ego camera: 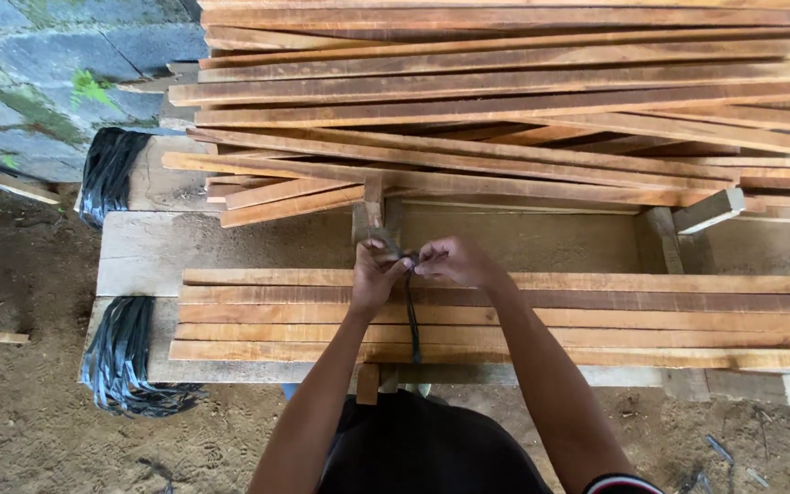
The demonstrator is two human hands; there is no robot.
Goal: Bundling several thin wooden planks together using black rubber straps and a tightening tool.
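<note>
Both my hands meet over the far edge of a flat layer of thin reddish-brown wooden slats (596, 316) lying on a workbench (139, 252). My left hand (375, 274) and my right hand (454, 261) each pinch an end of a black plastic strap (411, 320). The strap runs down across the slats toward me, around the bundle. My fingers are closed on it, close together, just in front of a small upright wooden post (372, 210).
A large loose pile of similar slats (505, 110) fills the back of the bench. Bunches of black strapping (121, 361) hang off the bench's left end, another bunch (107, 174) farther back. Dirt floor lies left and below; a stone wall (29, 73) stands at upper left.
</note>
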